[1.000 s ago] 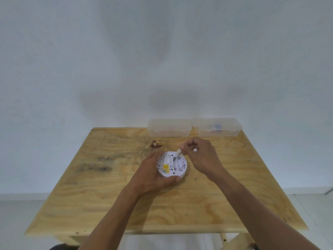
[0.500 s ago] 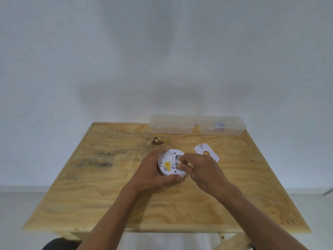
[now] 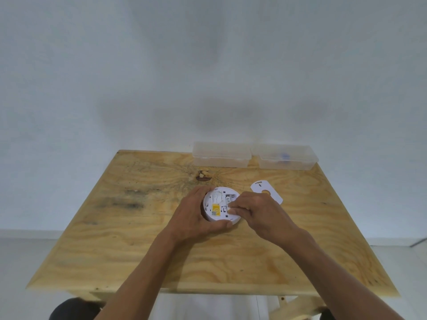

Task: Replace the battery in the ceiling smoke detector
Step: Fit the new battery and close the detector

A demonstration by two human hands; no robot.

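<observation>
The round white smoke detector (image 3: pixel 216 202) lies back-up on the wooden table (image 3: pixel 138 241), showing a yellow label. My left hand (image 3: pixel 190 217) wraps around its left and near rim and holds it. My right hand (image 3: pixel 257 213) comes from the right, its fingertips bunched over the open battery bay on the detector's right half. Whatever is under those fingertips is hidden. The white battery cover (image 3: pixel 260 188), with a round hole in it, lies flat on the table just right of the detector, partly behind my right hand.
Two clear plastic boxes stand side by side at the table's far edge against the wall, the left box (image 3: pixel 221 155) and the right box (image 3: pixel 287 158) with something blue inside. A dark knot (image 3: pixel 203 177) marks the wood beyond the detector.
My right hand laid the white cover on the table to the right, then came back to the detector's battery bay. My left hand has kept holding the detector.
</observation>
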